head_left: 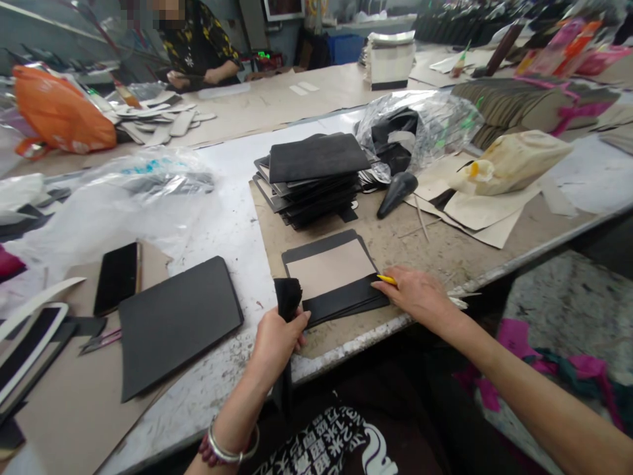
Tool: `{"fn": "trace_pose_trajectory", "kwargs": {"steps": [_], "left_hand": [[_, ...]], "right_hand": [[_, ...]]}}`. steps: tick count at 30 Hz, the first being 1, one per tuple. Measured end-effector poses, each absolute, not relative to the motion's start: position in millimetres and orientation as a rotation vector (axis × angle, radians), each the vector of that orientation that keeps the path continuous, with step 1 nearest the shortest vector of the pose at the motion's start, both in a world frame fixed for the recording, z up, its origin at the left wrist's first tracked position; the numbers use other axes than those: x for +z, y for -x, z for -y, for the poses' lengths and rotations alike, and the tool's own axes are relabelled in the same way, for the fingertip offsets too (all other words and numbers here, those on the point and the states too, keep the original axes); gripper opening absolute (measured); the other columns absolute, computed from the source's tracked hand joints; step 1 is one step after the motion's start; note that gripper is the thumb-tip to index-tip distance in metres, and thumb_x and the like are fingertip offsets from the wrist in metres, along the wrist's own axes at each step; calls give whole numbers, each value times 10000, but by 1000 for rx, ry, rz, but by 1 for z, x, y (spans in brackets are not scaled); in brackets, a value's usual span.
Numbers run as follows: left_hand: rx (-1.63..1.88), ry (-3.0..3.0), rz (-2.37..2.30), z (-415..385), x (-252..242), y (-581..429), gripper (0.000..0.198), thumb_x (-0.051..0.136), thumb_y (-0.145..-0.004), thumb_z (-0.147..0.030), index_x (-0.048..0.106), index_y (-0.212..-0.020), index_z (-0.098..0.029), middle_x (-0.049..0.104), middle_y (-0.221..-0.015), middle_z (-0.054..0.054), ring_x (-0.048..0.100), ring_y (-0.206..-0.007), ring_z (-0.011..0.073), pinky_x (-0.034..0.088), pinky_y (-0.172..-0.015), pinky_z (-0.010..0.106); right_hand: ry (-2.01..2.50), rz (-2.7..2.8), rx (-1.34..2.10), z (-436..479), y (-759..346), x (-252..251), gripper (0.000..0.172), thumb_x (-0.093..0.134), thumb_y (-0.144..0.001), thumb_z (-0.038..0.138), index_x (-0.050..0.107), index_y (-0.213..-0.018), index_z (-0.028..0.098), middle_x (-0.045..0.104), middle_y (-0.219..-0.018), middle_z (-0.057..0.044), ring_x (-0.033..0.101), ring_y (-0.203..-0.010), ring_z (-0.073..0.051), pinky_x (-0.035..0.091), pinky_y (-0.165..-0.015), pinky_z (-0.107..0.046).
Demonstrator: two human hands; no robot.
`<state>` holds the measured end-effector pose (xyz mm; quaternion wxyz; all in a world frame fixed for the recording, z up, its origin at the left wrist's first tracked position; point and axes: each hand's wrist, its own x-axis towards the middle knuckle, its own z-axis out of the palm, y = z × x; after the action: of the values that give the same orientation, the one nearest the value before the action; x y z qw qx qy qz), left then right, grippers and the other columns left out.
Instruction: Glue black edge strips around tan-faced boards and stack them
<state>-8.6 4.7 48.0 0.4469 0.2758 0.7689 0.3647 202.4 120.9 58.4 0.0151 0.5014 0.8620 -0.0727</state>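
My left hand (277,338) is closed round a folded piece of black material (287,297) at the table's front edge. My right hand (414,291) rests on the table with its fingers closed on a small yellow tool (386,280), whose tip touches the right edge of a black folded piece with a tan panel (332,272). That piece lies flat between my hands. Behind it stands a stack of black pieces (311,177).
A black sheet (175,323) and a phone (116,277) lie to the left, with scissors (99,340) beside them. A black pointed object (397,192), plastic bags and tan offcuts lie to the right. Another person sits at the far side of the table (232,224).
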Motion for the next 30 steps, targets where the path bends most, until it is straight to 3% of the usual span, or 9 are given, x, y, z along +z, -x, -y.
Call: {"fn": "trace_pose_trajectory", "kwargs": {"steps": [7, 13, 30], "left_hand": [[928, -642, -1924, -4, 50, 5, 151, 570, -740, -137, 491, -614, -164, 491, -339, -49, 440, -299, 98, 346, -317, 168], [973, -615, -1912, -2, 51, 3, 158, 564, -754, -126, 486, -623, -167, 505, -350, -51, 452, -308, 96, 355, -328, 164], [1000, -588, -1863, -2, 47, 4, 185, 547, -756, -102, 490, -591, -162, 507, -343, -34, 458, -294, 99, 372, -322, 170]], "right_hand": [[-1498, -2660, -130, -118, -198, 65, 254, 420, -907, 360, 595, -866, 180, 640, -857, -56, 605, -783, -200, 346, -597, -270], [-1382, -2725, 130, -114, -195, 66, 132, 484, -863, 243, 598, -826, 186, 616, -855, -57, 586, -797, -199, 284, -527, -265], [-1382, -2732, 59, -122, -200, 56, 249, 439, -900, 362, 578, -824, 171, 618, -828, -46, 584, -715, -173, 267, -512, -269]]}}
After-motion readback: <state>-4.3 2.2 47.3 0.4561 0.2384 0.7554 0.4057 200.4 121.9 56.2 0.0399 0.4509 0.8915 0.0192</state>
